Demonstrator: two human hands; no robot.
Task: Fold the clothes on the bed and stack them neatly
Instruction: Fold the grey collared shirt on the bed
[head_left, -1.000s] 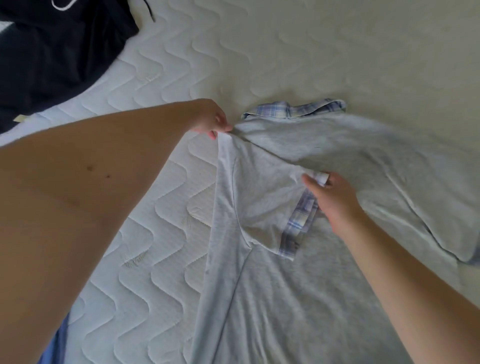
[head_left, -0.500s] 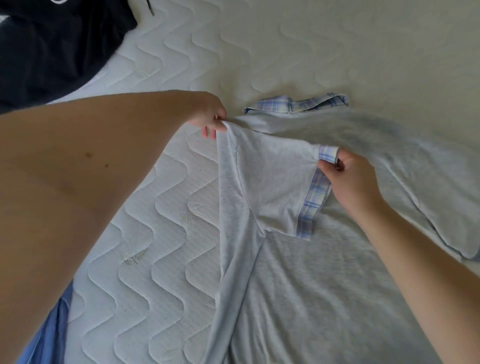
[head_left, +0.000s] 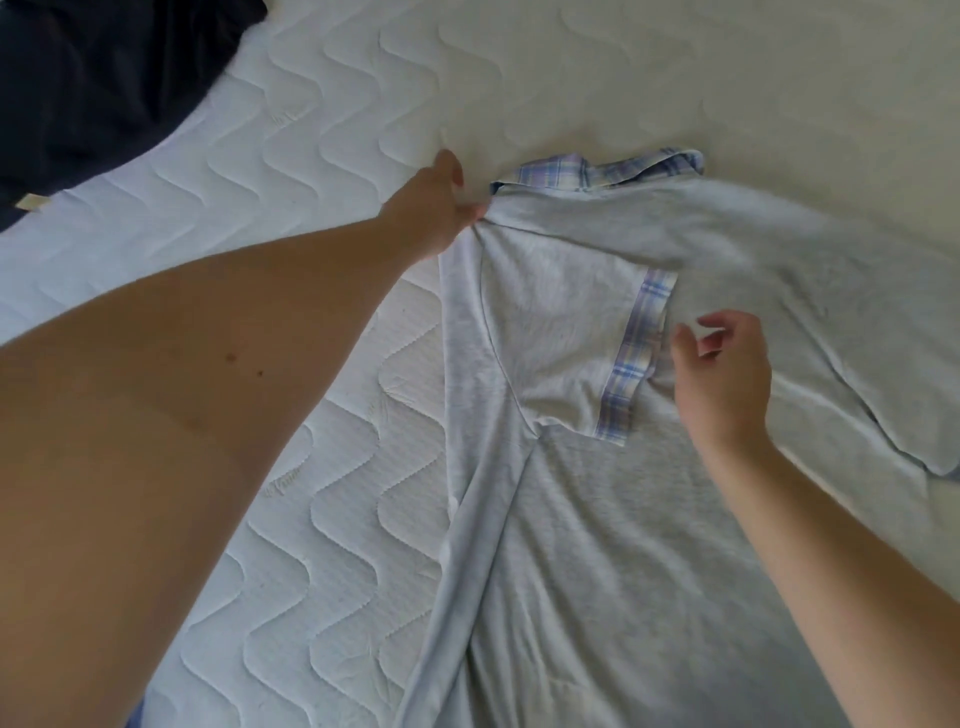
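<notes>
The grey shirt (head_left: 649, 519) lies flat on the bed (head_left: 311, 364), collar (head_left: 597, 169) at the far end, its left sleeve (head_left: 566, 348) folded in across the body. The left hand (head_left: 436, 208) pinches the shoulder by the collar; the right hand (head_left: 722, 374) hovers over the plaid cuff (head_left: 636, 358), fingers loosely spread, holding nothing. To fold well, keep the shoulder taut, smooth the sleeve flat, and square the long left edge before folding the right side.
</notes>
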